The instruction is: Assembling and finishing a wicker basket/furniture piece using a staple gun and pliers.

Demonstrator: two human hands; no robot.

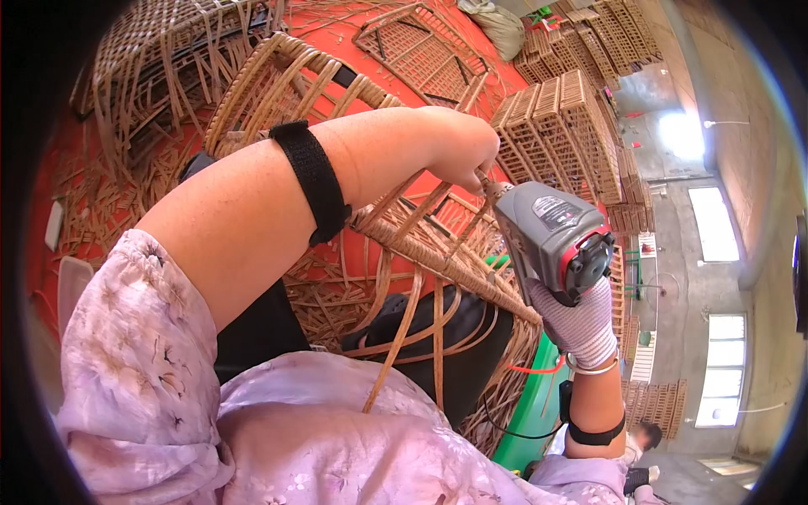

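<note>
At 10 o'clock, a tall pile of woven rattan baskets [181,71] rises beside a red floor [330,42] littered with cut strips. At 11 o'clock stands a curved rattan frame [231,105]. The left arm, with a black strap [311,181], crosses in front of it. Near the centre, a woven rattan panel [454,272] lies tilted, loose strips trailing toward 6 o'clock. Just above, the bare left hand [463,145] curls at the nose of a grey power tool [551,220] at 3 o'clock; what its fingers pinch cannot be told. Between 3 and 4 o'clock, the gloved right hand [581,324] wraps the tool's grip. Behind, between 1 and 2 o'clock, are stacked rattan crates [555,126].
</note>
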